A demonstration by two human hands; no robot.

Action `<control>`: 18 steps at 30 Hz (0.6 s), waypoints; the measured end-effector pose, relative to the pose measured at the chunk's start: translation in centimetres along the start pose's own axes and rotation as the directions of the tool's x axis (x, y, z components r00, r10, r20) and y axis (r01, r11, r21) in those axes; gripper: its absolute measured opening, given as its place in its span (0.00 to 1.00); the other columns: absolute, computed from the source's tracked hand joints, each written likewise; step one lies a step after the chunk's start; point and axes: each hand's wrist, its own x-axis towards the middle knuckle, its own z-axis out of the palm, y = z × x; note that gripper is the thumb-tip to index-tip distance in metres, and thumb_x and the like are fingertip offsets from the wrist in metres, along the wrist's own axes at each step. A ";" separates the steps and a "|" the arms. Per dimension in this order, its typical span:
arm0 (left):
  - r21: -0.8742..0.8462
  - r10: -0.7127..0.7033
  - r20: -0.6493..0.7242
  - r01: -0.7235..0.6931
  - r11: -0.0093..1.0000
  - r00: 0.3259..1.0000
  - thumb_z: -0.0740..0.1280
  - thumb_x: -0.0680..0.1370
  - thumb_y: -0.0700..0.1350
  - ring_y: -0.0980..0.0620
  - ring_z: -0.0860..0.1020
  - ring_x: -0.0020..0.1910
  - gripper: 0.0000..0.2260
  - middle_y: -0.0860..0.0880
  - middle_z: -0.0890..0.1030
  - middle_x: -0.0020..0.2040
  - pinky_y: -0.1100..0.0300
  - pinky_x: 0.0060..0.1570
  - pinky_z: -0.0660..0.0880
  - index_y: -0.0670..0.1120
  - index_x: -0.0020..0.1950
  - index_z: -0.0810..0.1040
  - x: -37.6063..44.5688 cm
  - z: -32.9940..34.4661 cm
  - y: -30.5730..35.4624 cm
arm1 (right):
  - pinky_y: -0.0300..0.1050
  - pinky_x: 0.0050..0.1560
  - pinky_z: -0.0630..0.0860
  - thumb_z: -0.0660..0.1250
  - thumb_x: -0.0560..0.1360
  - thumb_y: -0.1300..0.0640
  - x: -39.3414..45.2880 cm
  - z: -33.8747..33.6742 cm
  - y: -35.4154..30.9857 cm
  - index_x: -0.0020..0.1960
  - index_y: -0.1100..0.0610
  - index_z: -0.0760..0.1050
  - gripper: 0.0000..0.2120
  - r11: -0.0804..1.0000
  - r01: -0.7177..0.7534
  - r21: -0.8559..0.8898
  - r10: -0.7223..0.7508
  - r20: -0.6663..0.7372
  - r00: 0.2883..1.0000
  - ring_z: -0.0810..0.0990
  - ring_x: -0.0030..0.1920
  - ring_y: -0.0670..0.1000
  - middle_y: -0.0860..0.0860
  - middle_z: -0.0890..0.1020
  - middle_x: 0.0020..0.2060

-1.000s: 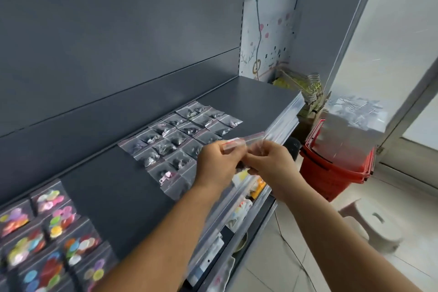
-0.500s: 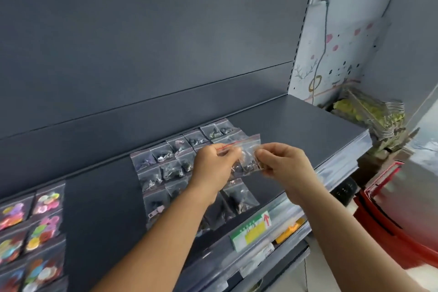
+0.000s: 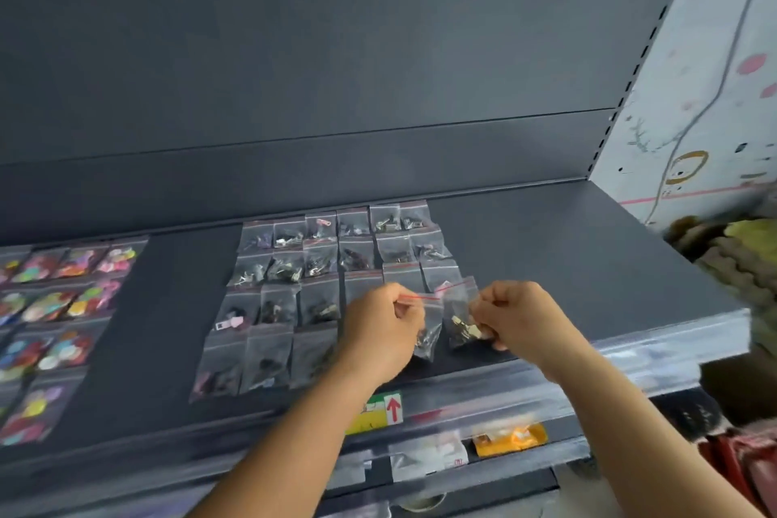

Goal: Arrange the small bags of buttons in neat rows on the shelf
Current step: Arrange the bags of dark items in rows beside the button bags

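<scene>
Both hands now hold separate bags, where half a second ago they shared one. Left hand (image 3: 380, 332) pinches a clear bag (image 3: 428, 339) by its red strip; right hand (image 3: 519, 320) pinches a second bag (image 3: 458, 320). Both hang over the shelf (image 3: 588, 265) near its front edge (image 3: 630, 353). Bare shelf runs rightward. Behind, rows of bags (image 3: 319, 261); far left, coloured button bags (image 3: 63, 299). Beyond, grey back panel (image 3: 336, 55).

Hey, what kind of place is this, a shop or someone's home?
Most likely a small shop. The dark grey metal display shelf has a clear plastic price strip with a green and yellow label, and clear zip bags of small items lie in rows like stock.
</scene>
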 end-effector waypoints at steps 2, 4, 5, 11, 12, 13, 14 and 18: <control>0.109 0.013 -0.067 -0.006 0.994 0.998 0.63 0.78 0.46 0.56 0.78 0.36 0.04 0.53 0.82 0.41 0.60 0.35 0.75 0.51 0.48 0.77 -0.4 0.9 0.0 | 0.44 0.30 0.72 0.63 0.74 0.61 0.1 0.1 0.4 0.31 0.57 0.74 0.12 0.999 0.012 -0.050 -0.011 0.019 1.000 0.71 0.27 0.50 0.50 0.76 0.24; 0.196 0.019 -0.133 0.007 0.981 0.991 0.63 0.78 0.47 0.54 0.78 0.35 0.04 0.52 0.82 0.41 0.60 0.32 0.73 0.51 0.51 0.76 -0.4 1.5 0.0 | 0.42 0.30 0.71 0.62 0.73 0.61 0.1 0.4 0.5 0.32 0.57 0.75 0.11 0.991 0.041 -0.128 -0.039 0.013 0.999 0.71 0.26 0.49 0.50 0.78 0.25; 0.238 0.024 -0.154 0.014 0.971 0.988 0.62 0.78 0.47 0.52 0.78 0.35 0.04 0.51 0.81 0.41 0.59 0.32 0.73 0.50 0.51 0.75 -0.4 1.7 -0.1 | 0.41 0.30 0.71 0.62 0.73 0.60 0.1 0.5 0.5 0.33 0.57 0.75 0.10 0.982 0.061 -0.180 -0.063 -0.002 0.998 0.72 0.26 0.49 0.50 0.78 0.26; 0.364 0.100 -0.226 -0.011 0.931 0.969 0.66 0.77 0.48 0.48 0.76 0.52 0.14 0.49 0.77 0.56 0.54 0.46 0.75 0.50 0.62 0.72 -0.8 1.8 -0.4 | 0.42 0.41 0.69 0.66 0.73 0.57 -0.1 0.2 0.8 0.51 0.55 0.75 0.07 0.870 0.204 -0.449 -0.262 -0.072 0.962 0.75 0.41 0.53 0.51 0.78 0.44; 0.418 0.142 -0.237 -0.032 0.908 0.961 0.66 0.77 0.48 0.48 0.73 0.57 0.16 0.50 0.74 0.59 0.55 0.50 0.74 0.50 0.64 0.71 -1.0 1.7 -0.7 | 0.41 0.41 0.69 0.67 0.73 0.57 -0.1 0.1 1.0 0.54 0.53 0.75 0.09 0.859 0.251 -0.446 -0.313 -0.069 0.947 0.74 0.41 0.51 0.50 0.76 0.45; 0.464 0.202 -0.236 -0.073 0.883 0.950 0.67 0.77 0.48 0.48 0.70 0.60 0.18 0.51 0.72 0.61 0.55 0.54 0.72 0.51 0.66 0.70 -1.3 1.5 -0.9 | 0.41 0.42 0.70 0.67 0.73 0.57 -0.2 0.1 1.0 0.55 0.52 0.76 0.11 0.842 0.304 -0.445 -0.365 -0.055 0.929 0.75 0.41 0.50 0.49 0.75 0.45; 0.496 0.269 -0.212 -0.134 0.858 0.940 0.66 0.77 0.47 0.49 0.68 0.61 0.18 0.52 0.72 0.62 0.56 0.56 0.70 0.51 0.67 0.71 -1.5 1.3 -1.2 | 0.41 0.43 0.72 0.67 0.74 0.57 -0.4 0.2 1.0 0.57 0.51 0.77 0.12 0.823 0.352 -0.446 -0.406 -0.028 0.913 0.76 0.42 0.49 0.48 0.74 0.45; 0.501 0.388 0.023 -0.347 0.793 0.921 0.64 0.78 0.44 0.52 0.67 0.63 0.16 0.53 0.75 0.63 0.59 0.65 0.63 0.48 0.66 0.75 -1.6 0.6 -1.7 | 0.45 0.51 0.74 0.68 0.73 0.59 -0.7 0.9 1.2 0.54 0.51 0.81 0.11 0.765 0.462 -0.448 -0.473 0.096 0.876 0.76 0.50 0.52 0.49 0.78 0.49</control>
